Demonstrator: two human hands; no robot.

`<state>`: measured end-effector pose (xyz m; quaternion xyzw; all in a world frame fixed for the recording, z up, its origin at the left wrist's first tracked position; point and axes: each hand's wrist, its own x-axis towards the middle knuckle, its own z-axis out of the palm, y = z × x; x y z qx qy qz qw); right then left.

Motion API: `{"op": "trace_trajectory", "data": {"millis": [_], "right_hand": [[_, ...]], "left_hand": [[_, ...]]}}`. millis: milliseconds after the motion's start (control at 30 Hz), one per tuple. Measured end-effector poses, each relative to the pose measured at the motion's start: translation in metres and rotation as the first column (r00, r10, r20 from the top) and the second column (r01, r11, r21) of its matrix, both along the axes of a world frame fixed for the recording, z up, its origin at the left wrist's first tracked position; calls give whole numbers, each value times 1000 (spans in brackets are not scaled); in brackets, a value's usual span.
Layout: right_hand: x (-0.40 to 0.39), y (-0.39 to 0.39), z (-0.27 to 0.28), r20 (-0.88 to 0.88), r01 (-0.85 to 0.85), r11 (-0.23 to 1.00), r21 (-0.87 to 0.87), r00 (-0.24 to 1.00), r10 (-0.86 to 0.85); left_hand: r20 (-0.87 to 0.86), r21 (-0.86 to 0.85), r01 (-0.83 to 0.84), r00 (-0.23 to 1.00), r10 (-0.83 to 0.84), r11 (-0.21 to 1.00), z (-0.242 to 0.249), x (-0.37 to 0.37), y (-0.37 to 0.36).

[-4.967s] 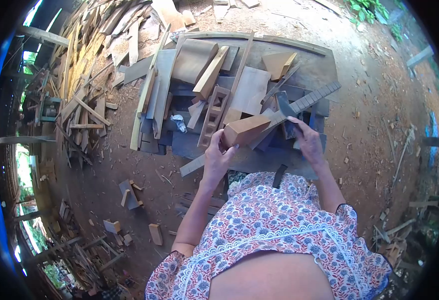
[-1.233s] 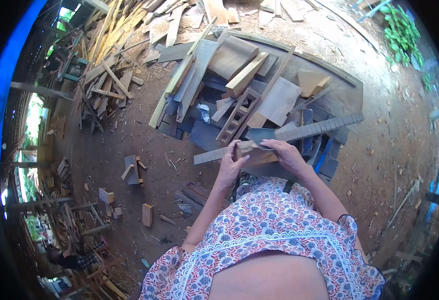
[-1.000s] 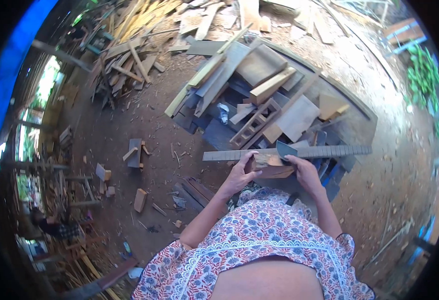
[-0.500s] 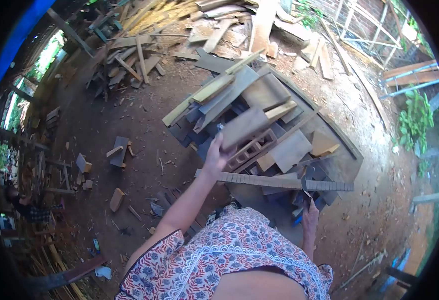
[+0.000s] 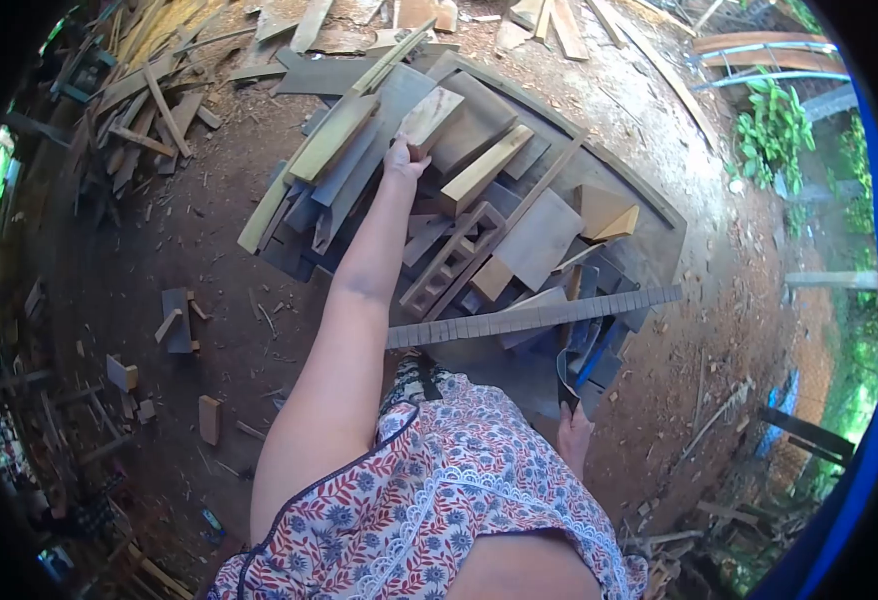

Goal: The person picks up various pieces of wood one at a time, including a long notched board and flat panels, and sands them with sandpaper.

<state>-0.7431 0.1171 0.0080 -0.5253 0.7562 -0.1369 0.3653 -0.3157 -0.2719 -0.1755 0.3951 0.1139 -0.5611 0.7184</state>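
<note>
My left hand (image 5: pixel 404 160) is stretched out over the pile, its fingers closed round the near end of a wooden block (image 5: pixel 431 115) with a pale top. Grey boards (image 5: pixel 399 95) and a yellowish plank (image 5: pixel 334 140) lie beside that block. Near my body, my right hand (image 5: pixel 575 432) grips a thin dark strip (image 5: pixel 565 382) that points up. A long segmented strip (image 5: pixel 539 316) lies across the near side of the pile. Between the hands are a perforated brick-like block (image 5: pixel 454 258) and a light wooden block (image 5: pixel 487 170).
A heap of scrap wood (image 5: pixel 149 125) lies at the upper left. Small wooden pieces (image 5: pixel 209 420) are scattered on the dirt floor (image 5: pixel 229 270) at left. A leafy plant (image 5: pixel 771 130) grows at the right. A person (image 5: pixel 84 515) is dimly visible at the lower left.
My left hand has moved farther out over the pile, to its upper left part. My right hand has shifted away from the segmented strip. The camera view has turned and shifted.
</note>
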Motion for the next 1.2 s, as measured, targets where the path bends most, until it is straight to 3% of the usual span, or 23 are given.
{"op": "trace_trajectory", "data": {"millis": [100,133,200,233,267,300,333,367,400,467,500,533,600,667,733,800,867,933,1000,1067,1133,1200], "right_hand": [[7,6,-2,-26,52,999,1,998,-52],[10,5,0,-61,73,996,43,996,-71],[21,5,5,-41,74,997,-5,996,-74],[27,1,8,-18,56,997,-53,998,-57],[33,-4,13,-18,59,996,-63,998,-61],[39,-7,19,-1,79,997,-20,997,-79],[42,-9,22,17,97,995,27,995,-97],[41,-10,18,19,98,995,26,995,-99],[39,-10,11,34,54,998,-29,998,-53],[36,-8,8,45,7,997,-78,999,-4],[36,-12,11,53,3,998,-61,999,0],[34,-17,12,63,-3,999,-49,998,6],[24,-23,3,84,-4,992,-125,996,14],[16,-31,-2,121,-2,981,-194,992,26],[15,-51,2,128,-22,928,-371,989,75],[23,-79,17,124,-116,838,-533,969,213],[44,-107,39,148,-200,785,-586,926,346],[74,-124,68,93,-366,672,-644,834,543],[103,-126,79,76,-446,540,-714,717,693],[122,-113,79,232,-436,561,-704,605,762],[127,-97,68,261,-435,591,-679,609,749],[124,-90,52,291,-447,616,-648,603,743]], "left_hand": [[77,330,221,963,-260,918,32,-13,20],[75,327,240,958,-278,914,39,-23,31],[357,292,333,832,-425,897,52,-38,59],[498,400,290,728,-472,869,71,-58,77],[614,494,222,596,-518,841,88,-84,95],[717,618,187,263,-645,763,92,-99,112],[695,719,97,-103,-712,688,92,-109,124],[718,666,7,-278,-638,746,63,-115,130],[718,666,7,-279,-638,746,62,-112,129],[706,709,129,-143,-694,694,67,-104,128],[781,617,70,-172,-600,784,70,-104,128],[784,613,64,-167,-598,787,73,-101,128],[938,322,258,48,-344,911,84,-89,134],[953,294,252,-6,-302,922,123,-81,162],[928,346,338,12,-371,875,165,-77,198],[931,348,369,-27,-365,862,201,-78,237],[927,357,414,-51,-370,837,216,-83,270],[950,241,480,59,-305,844,221,-89,295],[947,255,510,40,-319,822,222,-97,315],[892,435,473,-112,-438,766,234,-107,331],[916,387,481,-100,-389,787,219,-110,344],[906,330,534,51,-420,778,232,-117,349]]}}
